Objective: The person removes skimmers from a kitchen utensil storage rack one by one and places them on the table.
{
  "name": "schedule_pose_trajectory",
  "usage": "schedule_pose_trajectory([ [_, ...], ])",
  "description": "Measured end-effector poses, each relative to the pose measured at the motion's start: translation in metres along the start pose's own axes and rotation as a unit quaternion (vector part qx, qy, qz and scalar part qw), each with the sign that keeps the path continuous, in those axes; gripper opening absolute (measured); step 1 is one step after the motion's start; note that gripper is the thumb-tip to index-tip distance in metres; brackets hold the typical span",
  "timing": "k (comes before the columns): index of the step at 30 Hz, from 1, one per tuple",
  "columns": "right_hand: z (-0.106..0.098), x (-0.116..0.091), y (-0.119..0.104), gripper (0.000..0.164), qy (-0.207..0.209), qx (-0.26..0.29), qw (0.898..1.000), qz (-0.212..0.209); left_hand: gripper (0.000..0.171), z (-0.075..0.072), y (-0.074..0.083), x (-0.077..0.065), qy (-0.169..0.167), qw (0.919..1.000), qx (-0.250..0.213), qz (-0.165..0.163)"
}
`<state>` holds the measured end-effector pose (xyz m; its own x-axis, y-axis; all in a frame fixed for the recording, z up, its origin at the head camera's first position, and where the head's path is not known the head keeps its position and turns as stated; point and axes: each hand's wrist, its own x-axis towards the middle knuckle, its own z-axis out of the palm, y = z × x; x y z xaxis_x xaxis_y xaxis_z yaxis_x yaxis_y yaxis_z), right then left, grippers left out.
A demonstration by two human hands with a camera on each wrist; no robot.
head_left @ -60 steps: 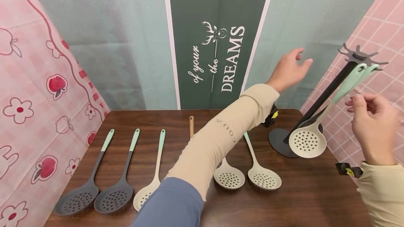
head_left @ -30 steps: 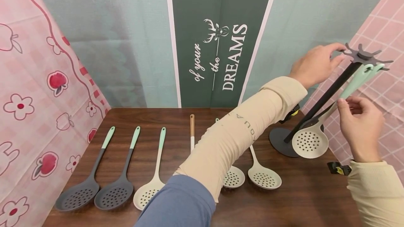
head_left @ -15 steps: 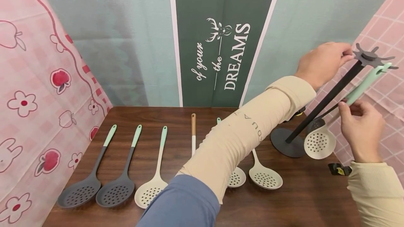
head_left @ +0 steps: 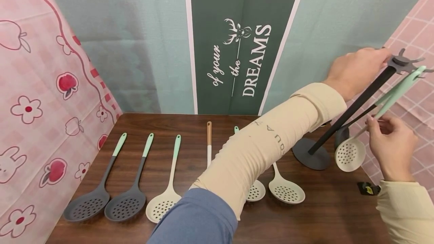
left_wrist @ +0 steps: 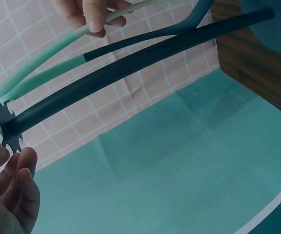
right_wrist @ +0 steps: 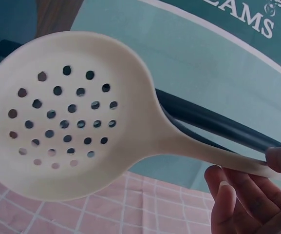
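Observation:
A black rotating utensil rack [head_left: 356, 106] with hooks around its top stands at the right of the table. My left hand [head_left: 359, 69] pinches one of its hooks, seen closely in the left wrist view. On the far side hangs a cream skimmer [head_left: 350, 154] with a mint-green handle; my right hand [head_left: 393, 144] pinches that handle between thumb and fingers. The skimmer's round perforated bowl fills much of the right wrist view. Behind it hangs a dark grey utensil [left_wrist: 130, 45], also mint-handled, its head mostly hidden.
Along the wooden table [head_left: 325, 221] lie two grey skimmers [head_left: 125, 205], a cream skimmer [head_left: 162, 206], a brown-handled utensil [head_left: 209, 134] and two more cream skimmers [head_left: 287, 191]. My left sleeve [head_left: 268, 134] covers part of these.
My left hand has reached right and taken hold of a rack hook. My right hand has come to the skimmer's handle. The rack top has turned, carrying the hanging skimmer rightward.

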<state>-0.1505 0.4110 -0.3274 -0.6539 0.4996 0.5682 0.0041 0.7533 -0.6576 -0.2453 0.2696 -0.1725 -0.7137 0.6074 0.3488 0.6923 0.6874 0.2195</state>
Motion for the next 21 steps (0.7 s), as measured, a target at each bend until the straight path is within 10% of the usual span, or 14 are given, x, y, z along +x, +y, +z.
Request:
schedule_pose_trajectory([
  [21, -0.007, -0.007, 0.003, 0.01, -0.025, 0.004, 1.0, -0.002, 0.041, 0.002, 0.006, -0.013, 0.0, 0.9951, 0.083, 0.055],
])
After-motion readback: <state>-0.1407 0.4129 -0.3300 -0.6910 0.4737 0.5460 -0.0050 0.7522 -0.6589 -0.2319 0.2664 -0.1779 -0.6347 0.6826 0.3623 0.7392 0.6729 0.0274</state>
